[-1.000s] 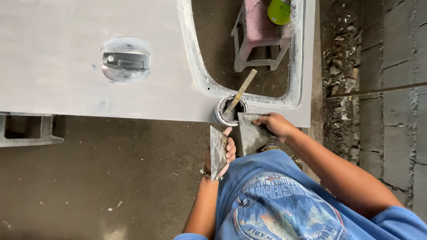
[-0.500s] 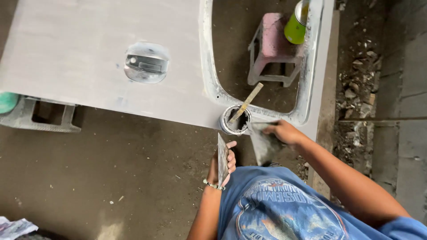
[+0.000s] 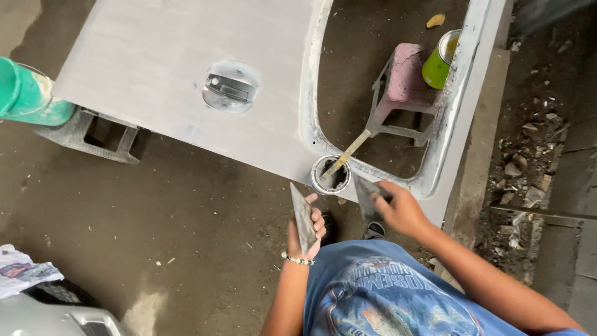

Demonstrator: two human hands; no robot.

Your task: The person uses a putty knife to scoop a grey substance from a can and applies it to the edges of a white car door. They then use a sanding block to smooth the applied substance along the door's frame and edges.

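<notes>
While left hand (image 3: 305,233) grips a grey board (image 3: 303,216), right hand (image 3: 401,208) pinches a scraper (image 3: 368,198) nr round tin (image 3: 330,175) w/ stick (image 3: 346,155).

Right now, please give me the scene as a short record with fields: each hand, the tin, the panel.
left hand: left hand holds a flat grey board on edge
right hand: right hand grips a grey spreader blade
tin: small round tin on the panel edge, wooden stick standing in it
panel: grey car door panel lying flat
</notes>
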